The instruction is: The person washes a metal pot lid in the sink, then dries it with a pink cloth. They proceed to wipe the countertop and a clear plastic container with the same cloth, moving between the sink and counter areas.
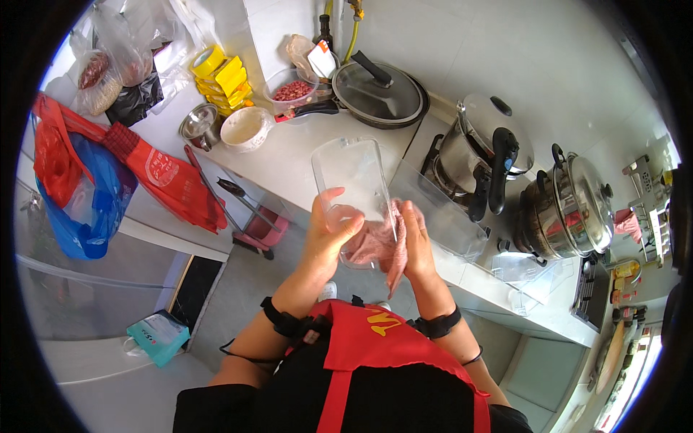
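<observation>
A clear plastic container (352,168) is held up in front of me, tilted, over the front edge of the counter. My left hand (333,227) grips its left side, with the thumb showing across it. A pink cloth (373,246) is bunched against the container's right side and lower end. My right hand (416,241) presses this cloth to the container's side. Part of the fingers of my right hand is hidden by the cloth.
On the white counter (281,173) are a lidded frying pan (379,94), a white bowl (246,130) and a tub of red beans (292,92). A pressure cooker (460,157) and a steamer pot (563,211) stand to the right. Red and blue bags (89,200) hang at left.
</observation>
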Tool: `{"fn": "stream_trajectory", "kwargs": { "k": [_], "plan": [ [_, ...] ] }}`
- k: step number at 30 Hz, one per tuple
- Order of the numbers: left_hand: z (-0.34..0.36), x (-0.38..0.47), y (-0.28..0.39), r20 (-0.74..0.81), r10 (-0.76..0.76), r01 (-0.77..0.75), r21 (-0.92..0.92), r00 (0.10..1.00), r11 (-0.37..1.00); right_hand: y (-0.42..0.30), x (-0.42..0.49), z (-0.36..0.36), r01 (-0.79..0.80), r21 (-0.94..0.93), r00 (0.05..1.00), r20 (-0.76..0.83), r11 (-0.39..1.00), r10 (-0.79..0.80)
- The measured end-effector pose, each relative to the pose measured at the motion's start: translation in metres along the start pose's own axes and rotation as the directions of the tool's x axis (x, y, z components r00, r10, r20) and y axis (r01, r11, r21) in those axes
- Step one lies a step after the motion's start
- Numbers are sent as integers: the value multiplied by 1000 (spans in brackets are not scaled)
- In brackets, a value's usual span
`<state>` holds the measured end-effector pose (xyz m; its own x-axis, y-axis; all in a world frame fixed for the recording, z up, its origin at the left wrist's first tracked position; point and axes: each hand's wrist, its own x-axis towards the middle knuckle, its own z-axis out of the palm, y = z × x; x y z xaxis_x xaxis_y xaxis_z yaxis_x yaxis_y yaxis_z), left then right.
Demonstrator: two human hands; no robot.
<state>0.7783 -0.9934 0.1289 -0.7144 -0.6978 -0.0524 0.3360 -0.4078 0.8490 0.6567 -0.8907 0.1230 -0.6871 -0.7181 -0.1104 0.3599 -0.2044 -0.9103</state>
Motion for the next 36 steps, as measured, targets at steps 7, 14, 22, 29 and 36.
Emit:
{"fn": "stream_trajectory", "kwargs": {
  "k": [7, 14, 22, 29, 36],
  "plan": [
    [-3, 7, 25, -87, -128, 125, -40, 988, 991, -11, -26, 5, 260, -291, 942, 285, 921, -176],
    [-5, -2, 38, 301, 50, -57, 15, 952, 998, -26, -16, 33, 847, -526, 503, 740, 82, -448],
    [12, -32, 69, 389, -229, 129, 266, 892, 955, -71, 33, 59, 811, -571, 483, 528, 130, -698],
    [-22, -17, 88, 515, -408, 151, 469, 754, 870, -72, 39, 25, 325, -487, 899, 424, 811, -106],
    [-51, 11, 60, 152, 493, -451, 686, 857, 572, -45, 52, 27, 877, -289, 439, 158, 383, -885]
  ]
}}
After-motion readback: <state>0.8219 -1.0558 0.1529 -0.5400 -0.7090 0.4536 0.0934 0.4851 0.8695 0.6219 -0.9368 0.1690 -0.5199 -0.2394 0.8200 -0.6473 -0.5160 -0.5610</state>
